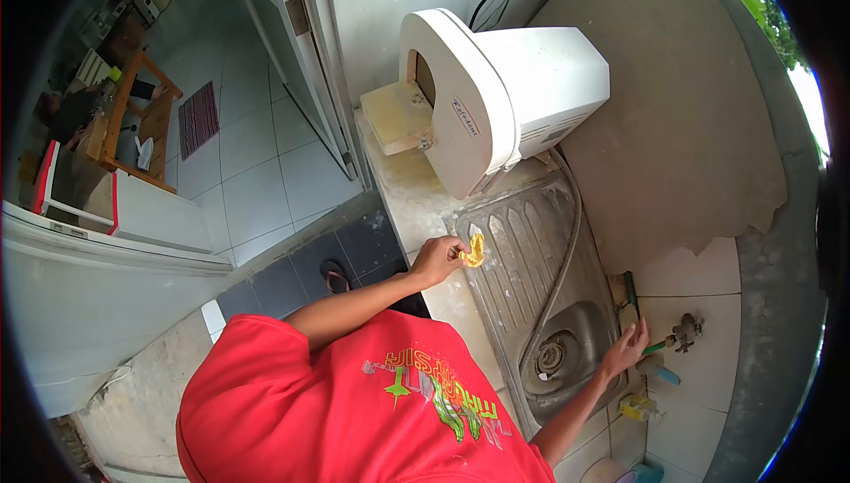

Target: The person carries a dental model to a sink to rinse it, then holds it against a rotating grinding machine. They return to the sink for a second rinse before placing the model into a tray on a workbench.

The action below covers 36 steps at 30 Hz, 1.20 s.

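Holding yellow piece (475, 251) in left fingers (455, 246)

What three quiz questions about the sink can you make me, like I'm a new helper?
1. Which hand holds the curved yellow piece?
2. True or false: a long hose runs over the metal sink.
3. Which is nearest the right hand: (a) the white machine, (b) the drain, (c) the striped mat?

Key: 1. left hand; 2. true; 3. b.

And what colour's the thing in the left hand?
The small thing is yellow; head view shows it.
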{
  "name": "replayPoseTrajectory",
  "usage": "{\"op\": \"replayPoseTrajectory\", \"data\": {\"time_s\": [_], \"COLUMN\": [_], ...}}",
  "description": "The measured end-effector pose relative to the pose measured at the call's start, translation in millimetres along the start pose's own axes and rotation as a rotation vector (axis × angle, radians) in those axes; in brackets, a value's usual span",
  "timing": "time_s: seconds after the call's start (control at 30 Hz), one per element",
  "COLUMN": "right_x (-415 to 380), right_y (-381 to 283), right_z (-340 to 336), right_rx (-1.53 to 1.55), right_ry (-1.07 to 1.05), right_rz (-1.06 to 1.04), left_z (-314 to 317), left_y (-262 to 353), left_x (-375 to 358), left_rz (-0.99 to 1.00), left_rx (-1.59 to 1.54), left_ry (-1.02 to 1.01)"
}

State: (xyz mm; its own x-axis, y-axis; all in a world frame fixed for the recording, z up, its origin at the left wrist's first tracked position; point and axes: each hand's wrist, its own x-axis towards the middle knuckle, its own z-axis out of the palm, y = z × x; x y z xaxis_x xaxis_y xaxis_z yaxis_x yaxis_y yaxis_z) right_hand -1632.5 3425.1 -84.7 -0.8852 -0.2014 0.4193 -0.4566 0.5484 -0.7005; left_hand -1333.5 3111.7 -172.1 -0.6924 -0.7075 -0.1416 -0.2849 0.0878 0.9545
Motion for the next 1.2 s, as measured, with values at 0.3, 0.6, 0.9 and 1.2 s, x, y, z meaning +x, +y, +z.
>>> {"op": "replayPoseTrajectory", "data": {"time_s": [0.3,0.6,0.9,1.2], "right_x": [-172,-171,-159,-168], "right_y": [-66,-211,-334,-397], "right_z": [123,158,229,296], "right_rx": [0.472,0.505,0.459,0.315], "right_ry": [-0.440,-0.740,-0.674,-0.457], "right_rz": [0.245,-0.024,-0.231,-0.031], "left_z": [-102,-189,-251,-282], "left_y": [60,98,82,60], "left_x": [-47,7,97,125], "left_rz": [0.093,0.200,0.411,0.589], "left_rx": [-0.105,0.034,0.446,0.536], "left_ry": [0.242,0.491,0.322,0.092]}}
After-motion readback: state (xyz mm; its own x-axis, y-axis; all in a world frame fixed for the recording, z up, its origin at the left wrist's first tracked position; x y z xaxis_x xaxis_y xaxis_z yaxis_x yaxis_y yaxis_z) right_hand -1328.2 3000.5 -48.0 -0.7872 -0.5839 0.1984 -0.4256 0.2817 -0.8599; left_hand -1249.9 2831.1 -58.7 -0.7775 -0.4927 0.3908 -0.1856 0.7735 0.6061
